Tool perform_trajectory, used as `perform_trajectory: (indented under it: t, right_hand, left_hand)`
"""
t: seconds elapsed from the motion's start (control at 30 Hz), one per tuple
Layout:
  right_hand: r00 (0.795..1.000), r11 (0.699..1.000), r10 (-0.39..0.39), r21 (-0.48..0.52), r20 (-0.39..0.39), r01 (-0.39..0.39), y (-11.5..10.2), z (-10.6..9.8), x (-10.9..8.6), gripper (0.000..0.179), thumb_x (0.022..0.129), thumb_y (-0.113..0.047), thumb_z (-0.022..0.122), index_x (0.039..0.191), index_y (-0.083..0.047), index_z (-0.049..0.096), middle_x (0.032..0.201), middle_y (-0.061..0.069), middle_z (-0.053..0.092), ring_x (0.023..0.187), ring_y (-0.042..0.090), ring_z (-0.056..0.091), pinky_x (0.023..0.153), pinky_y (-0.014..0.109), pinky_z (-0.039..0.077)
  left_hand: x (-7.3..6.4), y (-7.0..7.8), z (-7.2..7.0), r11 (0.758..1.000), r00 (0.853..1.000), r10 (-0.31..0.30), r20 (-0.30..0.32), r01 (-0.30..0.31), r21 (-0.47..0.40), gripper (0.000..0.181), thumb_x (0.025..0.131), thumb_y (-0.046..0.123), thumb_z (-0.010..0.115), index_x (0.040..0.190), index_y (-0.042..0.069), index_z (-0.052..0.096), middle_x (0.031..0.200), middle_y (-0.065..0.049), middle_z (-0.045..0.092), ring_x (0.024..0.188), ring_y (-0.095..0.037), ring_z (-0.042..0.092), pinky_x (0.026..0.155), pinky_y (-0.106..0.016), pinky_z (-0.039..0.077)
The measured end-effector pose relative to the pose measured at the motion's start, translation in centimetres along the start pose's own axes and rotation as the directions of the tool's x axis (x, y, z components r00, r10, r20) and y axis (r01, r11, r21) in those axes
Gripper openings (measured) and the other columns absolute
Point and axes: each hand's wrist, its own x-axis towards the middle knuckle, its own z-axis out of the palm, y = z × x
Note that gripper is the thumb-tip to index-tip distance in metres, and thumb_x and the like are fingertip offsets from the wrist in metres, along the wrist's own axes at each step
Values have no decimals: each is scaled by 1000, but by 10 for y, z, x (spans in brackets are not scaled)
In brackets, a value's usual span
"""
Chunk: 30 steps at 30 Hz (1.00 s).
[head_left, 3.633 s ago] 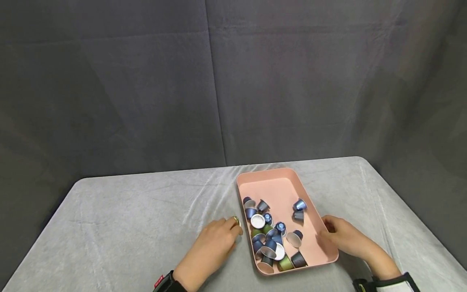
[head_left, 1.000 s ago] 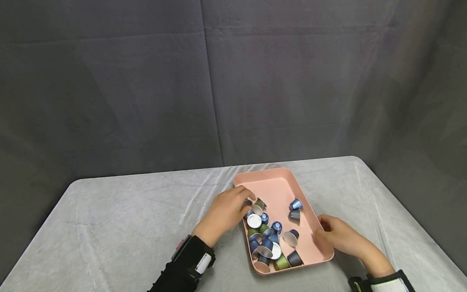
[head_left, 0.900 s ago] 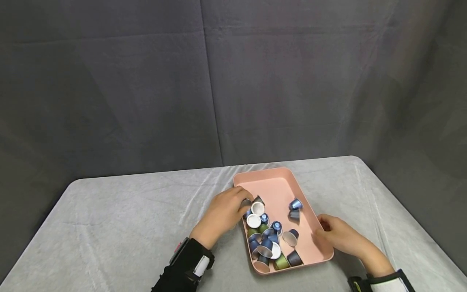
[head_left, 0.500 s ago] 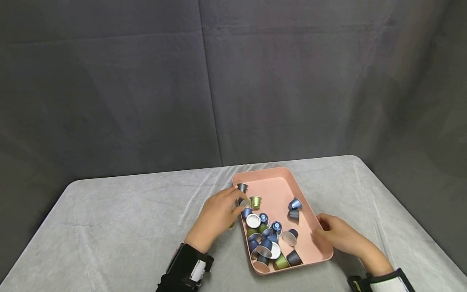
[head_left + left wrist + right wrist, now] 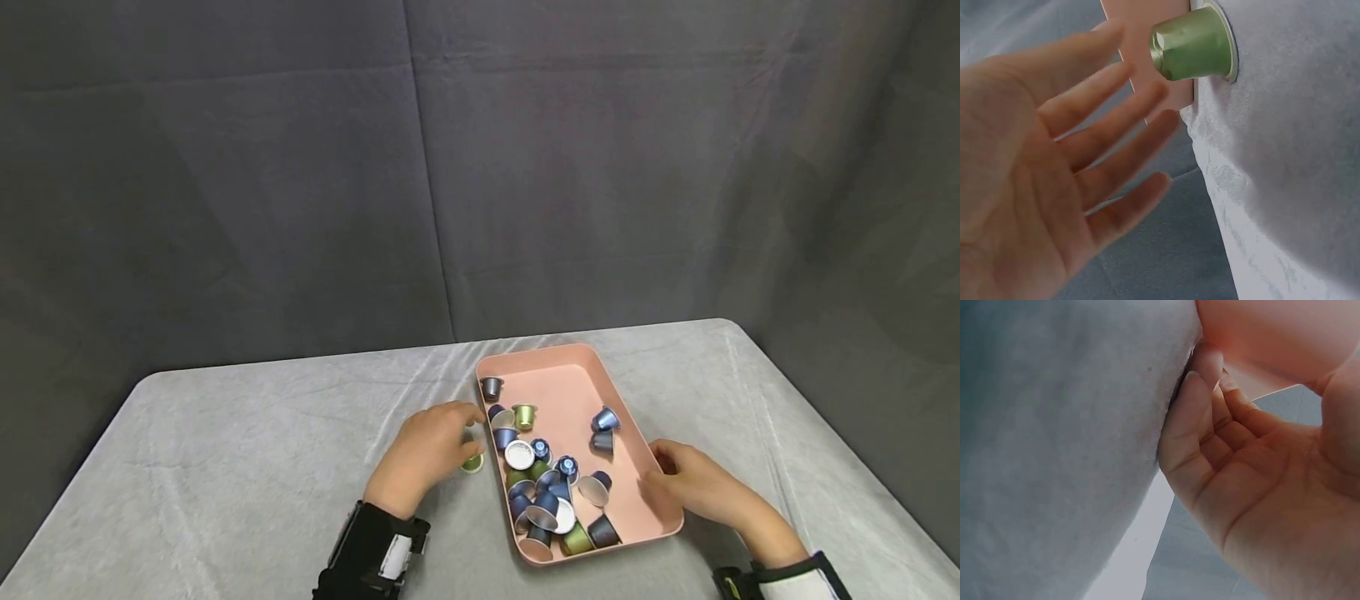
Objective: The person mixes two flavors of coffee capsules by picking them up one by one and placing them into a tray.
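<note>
My left hand (image 5: 426, 450) is beside the left rim of a pink tray (image 5: 555, 379), its fingers spread and holding nothing. Just by its fingertips, a green coffee capsule (image 5: 1196, 45) stands lid down on the tablecloth outside the tray; the hand partly hides it in the head view. With my right hand (image 5: 701, 485) I grip the tray's right wall, thumb on the inner side and curled fingers outside, low against the cloth. Inside the tray, a second green capsule (image 5: 524, 417) and a dark grey capsule (image 5: 492, 388) lie toward the upper left.
Several blue, green and dark capsules are heaped along the tray's left and near side, with a white-lidded capsule (image 5: 519, 455) among them. Two capsules, one a blue capsule (image 5: 605, 419), lie near the right wall. A grey cloth (image 5: 247, 467) covers the table; dark curtains stand behind.
My left hand carried a green capsule into the tray and released it, then drew back left outside the rim. The dark grey capsule shifted to the upper left corner. The right hand kept its grip.
</note>
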Motion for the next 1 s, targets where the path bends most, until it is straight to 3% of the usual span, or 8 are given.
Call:
perform_trajectory:
  t: [0.1, 0.27, 0.6, 0.77, 1.0]
  right_hand:
    - [1000, 1000, -1, -2, 0, 1, 0, 0, 0, 17, 84, -9, 59, 97, 2, 59, 77, 5, 55, 71, 17, 49, 59, 28, 41]
    - [1000, 1000, -5, -18, -4, 5, -1, 0, -1, 18, 84, -9, 58, 98, 3, 59, 79, 5, 56, 72, 17, 50, 61, 29, 42]
    - [1000, 1000, -13, -17, -1, 13, -1, 0, -1, 20, 85, -8, 57, 100, 4, 59, 82, 6, 58, 74, 18, 51, 63, 30, 43]
    - [1000, 1000, -9, -9, 1, 9, -2, 0, -1, 20, 85, -8, 57, 101, 5, 59, 82, 6, 58, 74, 18, 51, 63, 30, 44]
    - [1000, 1000, -3, 3, 12, 3, -1, 0, -1, 20, 85, -8, 57, 101, 5, 59, 82, 6, 58, 74, 18, 51, 63, 30, 44]
  left_hand:
    - [-1, 1, 1, 1000, 999, -16, 48, 17, -21, 31, 78, 21, 74, 107, 16, 66, 97, 0, 66, 89, -17, 61, 74, -38, 47]
    - [-1, 3, 6, 999, 997, 14, 82, -10, -49, 28, 75, 16, 75, 102, 11, 65, 87, 1, 63, 79, -15, 58, 69, -33, 46]
    - [-6, 3, 12, 998, 997, 58, 53, -60, 25, 24, 68, 5, 73, 91, 7, 65, 85, -1, 57, 78, -18, 57, 68, -32, 46]
    - [-7, 3, 14, 998, 999, 36, 29, -37, 51, 25, 67, 5, 75, 90, 6, 64, 82, 0, 55, 75, -19, 56, 66, -32, 46]
    - [-7, 2, 13, 996, 1000, 14, 22, -16, 90, 19, 64, 8, 77, 73, 13, 60, 72, 4, 48, 65, -15, 53, 55, -30, 42]
